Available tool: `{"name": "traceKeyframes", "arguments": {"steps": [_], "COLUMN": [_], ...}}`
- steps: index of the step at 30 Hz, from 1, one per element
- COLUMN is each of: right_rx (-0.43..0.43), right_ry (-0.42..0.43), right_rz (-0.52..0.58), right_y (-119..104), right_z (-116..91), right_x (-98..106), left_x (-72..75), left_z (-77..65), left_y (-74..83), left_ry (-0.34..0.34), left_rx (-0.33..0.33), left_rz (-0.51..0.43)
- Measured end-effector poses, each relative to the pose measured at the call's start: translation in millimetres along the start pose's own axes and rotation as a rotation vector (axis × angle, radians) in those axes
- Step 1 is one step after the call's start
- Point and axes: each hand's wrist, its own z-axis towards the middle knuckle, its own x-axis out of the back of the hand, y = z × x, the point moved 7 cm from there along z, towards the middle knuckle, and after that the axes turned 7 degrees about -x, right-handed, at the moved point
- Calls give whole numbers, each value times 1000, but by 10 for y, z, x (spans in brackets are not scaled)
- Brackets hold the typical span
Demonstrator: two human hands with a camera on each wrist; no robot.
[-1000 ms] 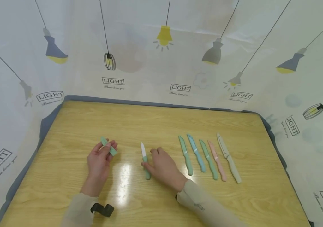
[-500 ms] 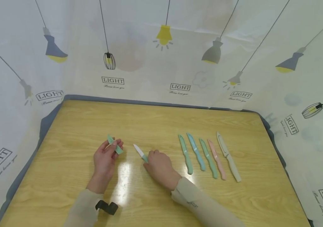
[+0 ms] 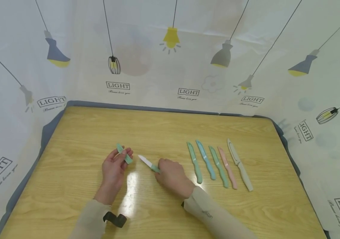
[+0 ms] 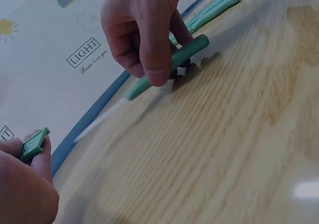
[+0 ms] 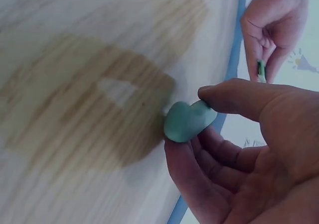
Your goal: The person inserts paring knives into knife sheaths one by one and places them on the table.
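My left hand (image 3: pixel 114 169) pinches a small green knife sheath (image 3: pixel 128 159) between thumb and fingers, above the table on the left. In my right hand (image 3: pixel 172 174) is a paring knife with a white blade (image 3: pixel 144 160) and a green handle (image 4: pixel 192 52). Thumb and fingers grip that handle, and the bare blade points left toward the sheath, a short gap apart. The right wrist view shows the handle's butt end (image 5: pixel 187 122) between thumb and fingers; the blade is hidden there.
To the right, several knives lie in a row on the wooden table (image 3: pixel 98 126): a green knife (image 3: pixel 195 162), a blue knife (image 3: pixel 206 160), another green knife (image 3: pixel 219 167), a pink knife (image 3: pixel 228 168) and a larger cream knife (image 3: pixel 240 166). A printed curtain (image 3: pixel 158 73) surrounds the table.
My right hand has taken hold of the knife's handle and turned the blade tip leftward. My left hand has moved right with the sheath, closer to the blade.
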Motion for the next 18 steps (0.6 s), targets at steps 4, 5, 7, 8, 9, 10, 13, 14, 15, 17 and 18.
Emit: {"name": "traceKeyframes", "arguments": {"steps": [4, 5, 7, 8, 9, 10, 13, 14, 15, 17, 18], "right_rx": [-9, -3, 10, 18, 30, 39, 55, 59, 62, 64, 68], "right_ry": [16, 22, 41, 52, 66, 77, 105, 110, 115, 124, 127], "right_rz": [74, 85, 96, 95, 96, 99, 109, 121, 136, 160, 171], "right_y": [94, 115, 153, 170, 184, 198, 249, 265, 282, 320, 337], "right_z": [-51, -67, -95, -108, -123, -138, -188, -207, -226, -262, -278], "right_x": [79, 102, 153, 178, 208, 235, 301, 321, 339, 366, 375], "left_x": [-56, -71, -98, -114, -129, -148, -211, -234, -258, -311, -338], "left_z": [-23, -30, -42, -48, -49, -52, -59, -59, -58, -62, -63], "left_y": [-25, -29, -37, -41, -47, -51, -69, -79, -90, -107, -118], "left_ry": [-8, -11, -17, -19, -21, -26, -38, -39, -44, -51, -53], "left_rx": [12, 13, 11, 9, 8, 5, 1, 4, 6, 10, 14], "left_rz": [-17, -20, -23, -21, -26, -28, -31, -35, -40, -46, -56]}}
